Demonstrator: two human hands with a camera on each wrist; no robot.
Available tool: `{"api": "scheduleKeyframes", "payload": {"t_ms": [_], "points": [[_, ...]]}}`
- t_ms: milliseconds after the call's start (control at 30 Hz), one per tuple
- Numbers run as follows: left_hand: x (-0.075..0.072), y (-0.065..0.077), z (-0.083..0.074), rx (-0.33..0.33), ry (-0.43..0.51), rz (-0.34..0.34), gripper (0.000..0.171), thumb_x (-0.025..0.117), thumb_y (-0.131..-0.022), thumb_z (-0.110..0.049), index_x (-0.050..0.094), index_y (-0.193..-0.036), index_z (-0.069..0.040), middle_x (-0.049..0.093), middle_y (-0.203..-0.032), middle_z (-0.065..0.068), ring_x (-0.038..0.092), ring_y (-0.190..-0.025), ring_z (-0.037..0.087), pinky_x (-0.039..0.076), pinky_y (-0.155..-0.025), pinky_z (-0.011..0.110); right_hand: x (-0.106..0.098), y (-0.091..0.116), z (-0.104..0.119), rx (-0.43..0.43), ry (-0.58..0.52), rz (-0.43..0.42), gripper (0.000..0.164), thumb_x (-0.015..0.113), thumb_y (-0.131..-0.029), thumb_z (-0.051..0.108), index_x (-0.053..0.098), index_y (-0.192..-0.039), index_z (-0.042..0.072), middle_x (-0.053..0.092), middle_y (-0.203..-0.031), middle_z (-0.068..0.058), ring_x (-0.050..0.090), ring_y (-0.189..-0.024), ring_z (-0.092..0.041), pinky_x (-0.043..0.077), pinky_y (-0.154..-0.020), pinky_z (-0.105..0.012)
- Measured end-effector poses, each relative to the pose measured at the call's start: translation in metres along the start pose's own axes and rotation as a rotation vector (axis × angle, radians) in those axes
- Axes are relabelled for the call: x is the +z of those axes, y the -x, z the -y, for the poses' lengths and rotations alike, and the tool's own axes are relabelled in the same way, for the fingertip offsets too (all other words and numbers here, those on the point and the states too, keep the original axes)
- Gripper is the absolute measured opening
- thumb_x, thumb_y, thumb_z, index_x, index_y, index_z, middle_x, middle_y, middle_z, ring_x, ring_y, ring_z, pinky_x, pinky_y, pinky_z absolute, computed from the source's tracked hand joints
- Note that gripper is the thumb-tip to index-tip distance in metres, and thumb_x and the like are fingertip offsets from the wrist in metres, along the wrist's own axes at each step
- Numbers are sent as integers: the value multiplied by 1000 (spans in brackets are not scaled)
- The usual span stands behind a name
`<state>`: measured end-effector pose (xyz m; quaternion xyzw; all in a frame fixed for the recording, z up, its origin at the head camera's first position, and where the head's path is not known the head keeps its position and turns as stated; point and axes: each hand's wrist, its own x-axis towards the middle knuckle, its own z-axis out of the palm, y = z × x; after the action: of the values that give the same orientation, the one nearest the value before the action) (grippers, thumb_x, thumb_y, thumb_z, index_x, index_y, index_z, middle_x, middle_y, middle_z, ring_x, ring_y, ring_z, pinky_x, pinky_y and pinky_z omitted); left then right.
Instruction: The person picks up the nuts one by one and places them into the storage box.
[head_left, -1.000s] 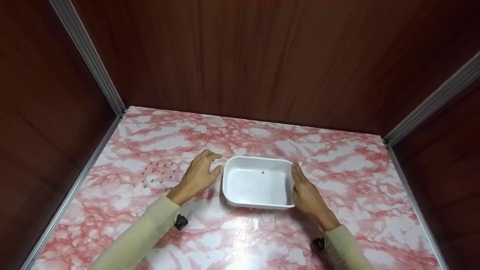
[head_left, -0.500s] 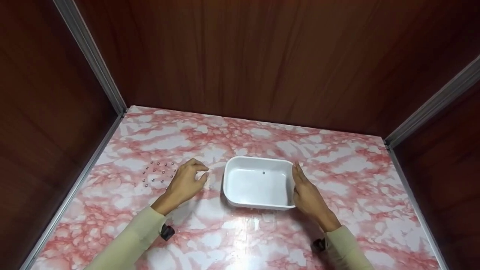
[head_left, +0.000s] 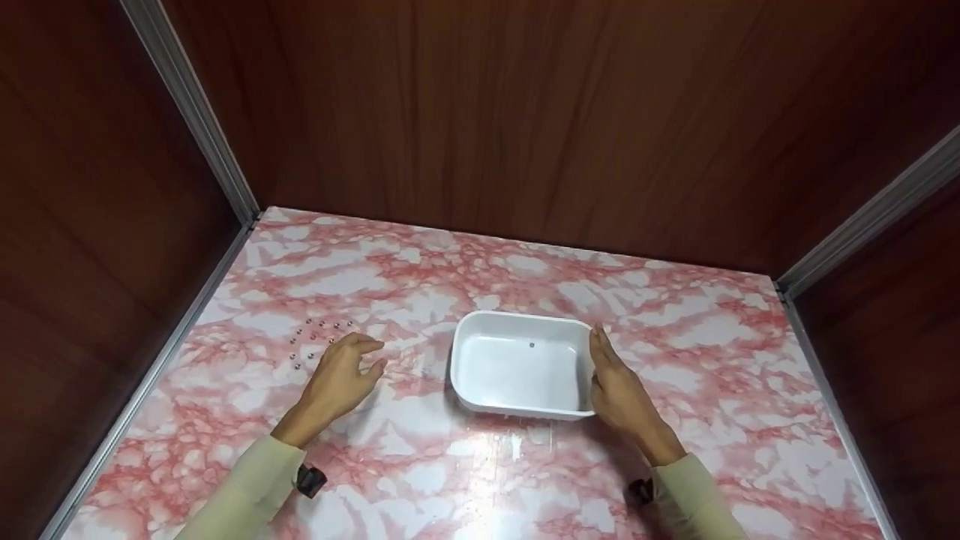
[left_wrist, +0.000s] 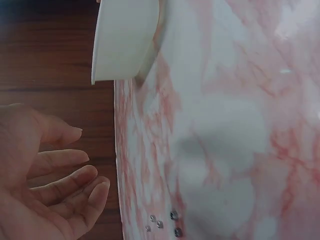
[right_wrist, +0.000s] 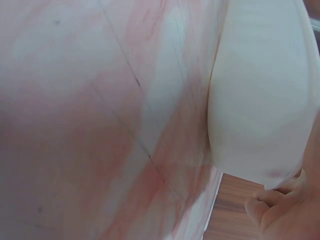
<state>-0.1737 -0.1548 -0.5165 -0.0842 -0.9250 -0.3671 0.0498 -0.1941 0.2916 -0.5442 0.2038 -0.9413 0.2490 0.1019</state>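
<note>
A white rectangular plastic container (head_left: 517,371) stands on the table, and one small nut (head_left: 532,345) lies inside on its floor. My right hand (head_left: 624,394) holds the container's right end at the rim; the right wrist view shows its bent fingers (right_wrist: 257,207) by the container's corner. To the left, my left hand (head_left: 341,379) hovers over the table with loosely bent fingers and nothing between them. Several small metal nuts (left_wrist: 174,215) lie scattered on the table beside it, and the hand covers part of that group in the head view.
The table (head_left: 420,480) has a red and white marbled top with a glossy reflection at the front. Dark wood panels (head_left: 480,112) enclose it at the back and both sides, with metal strips (head_left: 202,112) at the corners.
My left hand has moved left and toward me, from beside the container to the scattered nuts. The right hand keeps its hold on the container, which stays put.
</note>
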Motion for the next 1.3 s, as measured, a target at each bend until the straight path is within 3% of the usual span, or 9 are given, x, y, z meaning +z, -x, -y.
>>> {"api": "scheduleKeyframes", "payload": {"t_ms": [167,467,667,867,967,1100,1300], "points": [[-2,11,17,-9,-47,-4,39,69,-96,-9,68,-132,7,67,-134,25,66,-122,44,54,-105,57,0,0,-1,-3,-7,9,64,46,-96,-13,29,-158,-13,24,-169,-32,51,-141,-49,56,-91,-52],[-6,25,49,96,-204,-88,33,71,-93,-1,71,-125,7,70,-125,24,74,-103,38,62,-87,52,-1,-1,-2,1,-6,6,65,46,-96,-13,28,-159,-14,23,-169,-32,52,-140,-50,56,-85,-50],[-5,29,58,114,-315,-82,29,68,-95,-2,72,-123,5,72,-124,22,74,-103,42,62,-82,55,-2,0,-3,-15,-28,4,63,46,-98,-12,27,-158,-15,23,-168,-35,62,-125,-47,46,-62,-33],[-1,30,64,172,-441,-86,15,66,-98,-1,74,-110,1,78,-118,17,76,-80,41,62,-64,52,-2,0,-1,1,-19,16,64,47,-98,-9,28,-159,-14,23,-169,-33,57,-135,-47,53,-76,-43],[0,29,65,217,-524,-79,13,64,-97,3,73,-106,1,79,-117,18,72,-65,38,59,-53,47,-3,0,-1,13,-24,28,64,47,-98,-8,27,-159,-13,23,-170,-32,56,-137,-47,53,-75,-43],[0,28,66,282,-599,-95,15,64,-93,8,74,-101,-1,80,-113,15,68,-57,32,56,-47,41,-3,0,-1,29,-23,29,63,46,-100,-7,27,-160,-12,22,-171,-31,52,-141,-48,54,-78,-44],[2,26,66,326,-670,-114,22,67,-83,11,65,-73,-8,76,-79,5,44,-46,16,47,-44,35,-1,-1,0,27,-13,12,64,49,-100,-8,27,-159,-13,23,-170,-32,53,-139,-49,56,-82,-47]]}}
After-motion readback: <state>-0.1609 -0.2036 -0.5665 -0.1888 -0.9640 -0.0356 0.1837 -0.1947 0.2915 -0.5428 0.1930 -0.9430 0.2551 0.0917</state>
